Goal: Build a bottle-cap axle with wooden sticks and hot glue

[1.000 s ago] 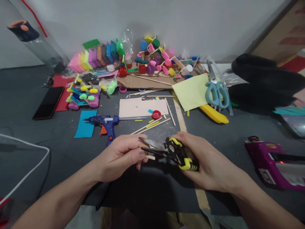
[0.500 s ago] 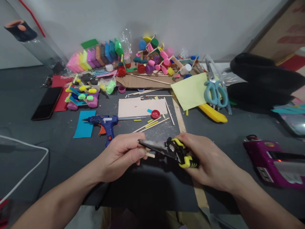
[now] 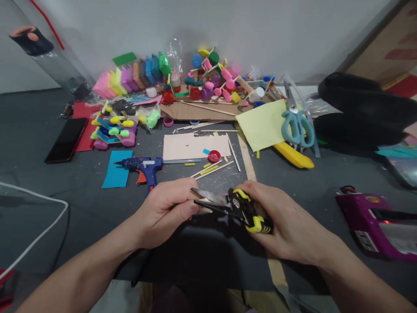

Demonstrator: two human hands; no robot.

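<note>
Pinched between the thumb and fingers of my left hand (image 3: 167, 211) is a thin wooden stick (image 3: 206, 209); its short pale end sticks out to the right, and the rest is hidden in the hand. My right hand (image 3: 286, 224) is wrapped around the black-and-yellow handles of a pair of snips (image 3: 235, 202). The blades are parted and point left, with their tips at my left fingertips, and the stick's end lies at the blades. Behind my left hand rests a blue glue gun (image 3: 148, 167) with its clear glue stick.
Beyond my hands are loose wooden sticks (image 3: 233, 152), a red bottle cap (image 3: 214, 156) and a pale board (image 3: 177, 147). To the right lie blue-handled scissors (image 3: 298, 126), a yellow cutter (image 3: 295, 155) and a purple device (image 3: 374, 221). Small clay-and-stick models (image 3: 114, 130) and a phone (image 3: 67, 140) sit left.
The snips' blades have parted wider, and the stick's end now sits at them rather than below them. The view has shifted slightly; both hands keep their grips.
</note>
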